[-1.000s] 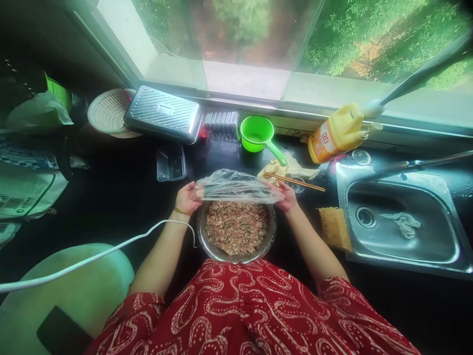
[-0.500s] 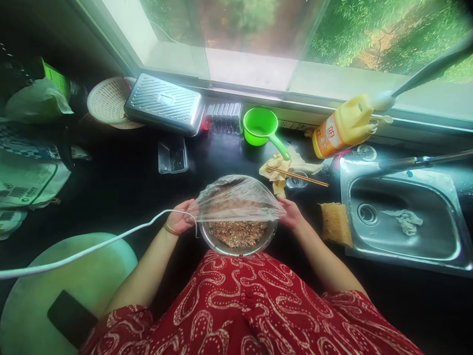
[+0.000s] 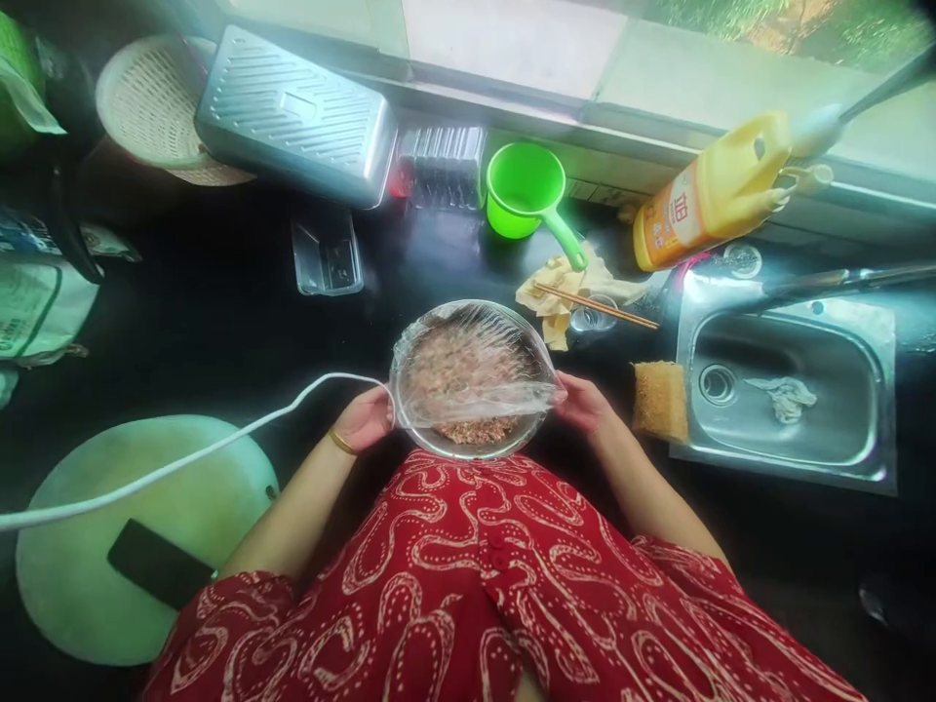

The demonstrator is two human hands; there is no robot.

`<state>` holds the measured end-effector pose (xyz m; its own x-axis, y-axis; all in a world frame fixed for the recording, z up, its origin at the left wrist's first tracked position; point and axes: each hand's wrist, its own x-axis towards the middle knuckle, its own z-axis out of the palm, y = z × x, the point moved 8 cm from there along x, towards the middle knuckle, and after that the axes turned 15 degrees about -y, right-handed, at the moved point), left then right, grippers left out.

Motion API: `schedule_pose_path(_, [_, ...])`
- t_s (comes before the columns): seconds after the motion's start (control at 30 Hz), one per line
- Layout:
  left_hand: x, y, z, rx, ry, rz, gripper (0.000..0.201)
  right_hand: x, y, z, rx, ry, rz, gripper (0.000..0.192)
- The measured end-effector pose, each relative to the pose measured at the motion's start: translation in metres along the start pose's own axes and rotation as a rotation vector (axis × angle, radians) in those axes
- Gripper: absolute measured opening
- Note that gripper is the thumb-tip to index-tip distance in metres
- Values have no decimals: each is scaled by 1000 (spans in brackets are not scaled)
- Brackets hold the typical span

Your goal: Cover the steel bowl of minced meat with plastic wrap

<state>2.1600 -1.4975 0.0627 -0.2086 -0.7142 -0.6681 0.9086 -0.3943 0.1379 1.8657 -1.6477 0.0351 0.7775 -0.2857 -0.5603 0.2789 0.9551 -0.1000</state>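
Note:
Right in front of my body is a round metal bowl (image 3: 483, 450) of minced filling (image 3: 477, 430), pinkish with dark green flecks. Clear plastic wrap (image 3: 468, 361) lies over most of its mouth, leaving a strip of filling bare at the near edge. My left hand (image 3: 366, 419) is closed at the left rim, its fingers pinching the wrap's edge. At the right rim my right hand (image 3: 583, 401) grips the other side of the wrap, which is drawn to a corner there. A white cable (image 3: 241, 436) passes across my left fingers.
To the left lies a round cutting board (image 3: 146, 487) with a dark cleaver blade (image 3: 161, 564). A sink (image 3: 790, 468) and a sponge (image 3: 660, 401) are at right. Behind the bowl stand a green ladle (image 3: 525, 190), a clear tray (image 3: 326, 252), chopsticks (image 3: 596, 304) and a yellow jug (image 3: 713, 195).
The wrap has come down from a stretched sheet to lie closer over the bowl, nearer its front rim. Both hands have lowered along its sides. The camera view has tilted down.

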Motion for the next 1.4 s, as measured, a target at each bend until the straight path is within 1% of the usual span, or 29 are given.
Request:
schedule_pose_path(0.07, [-6,19,12,30,31,69,23,-3,-6,-1,-45,7,21,10])
schedule_pose_path(0.13, [-13,44,31,53,48,162,23,-3,-10,0,-69,-12,43,13])
schedule_pose_path(0.2, [-18,63,50,76,76,218,22,0,-10,0,-70,-32,47,15])
schedule_pose_path(0.27, [-19,73,63,128,96,255,20,3,-9,0,-67,-40,37,19])
schedule_pose_path(0.33, [-17,75,69,249,101,296,15,6,-7,0,-71,-39,19,20])
schedule_pose_path(0.4, [-12,72,65,428,123,333,15,8,-6,1,-75,-40,5,20])
schedule_pose_path(0.47, [-6,65,51,576,167,353,18,9,-5,2,-83,-55,-4,19])
schedule_pose_path(0.5, [-3,61,43,610,193,357,18,10,-5,3,-87,-69,-10,19])
schedule_pose_path(0.57, [6,50,28,592,217,335,17,10,-5,4,-90,-84,-32,18])
schedule_pose_path(0.63, [16,35,20,505,183,296,17,12,-5,4,-81,-75,-57,18])
schedule_pose_path(0.7, [24,21,22,420,97,274,19,13,-3,4,-73,-69,-78,18])
schedule_pose_path(0.77, [25,13,26,373,29,290,18,14,-2,5,-74,-85,-97,18])
schedule_pose_path(0.83, [20,14,25,392,33,331,13,14,-2,6,-78,-104,-113,18])
schedule_pose_path(0.9, [8,24,22,485,119,403,10,14,-3,6,-78,-106,-121,17])
schedule_pose_path(0.93, [-1,32,21,545,182,467,9,14,-3,5,-77,-103,-124,16])
schedule_pose_path(1.0, [-22,49,26,651,299,646,12,14,-4,2,-76,-92,-130,15])
schedule_pose_path(1.03, [-33,55,31,682,339,737,15,15,-4,0,-78,-86,-131,14])
schedule_pose_path(1.07, [-41,57,37,699,356,796,18,15,-5,-1,-81,-83,-130,14])
schedule_pose_path(1.1, [-45,55,44,714,344,800,20,16,-5,-2,-86,-82,-127,14])
schedule_pose_path(1.13, [-43,49,51,742,299,744,20,16,-5,-2,-91,-84,-124,14])
schedule_pose_path(1.17, [-36,38,60,797,222,640,21,17,-5,-2,-95,-87,-121,14])
schedule_pose_path(1.23, [-18,9,81,1012,3,410,20,17,-5,-1,-105,-90,-121,13])
schedule_pose_path(1.27, [-10,-6,91,1160,-114,329,19,17,-5,0,-108,-87,-123,13])
schedule_pose_path(1.33, [4,-32,107,1466,-296,266,16,16,-4,1,-104,-71,-127,13])
schedule_pose_path(1.4, [16,-49,114,1696,-388,265,12,16,-4,2,-93,-59,-131,14])
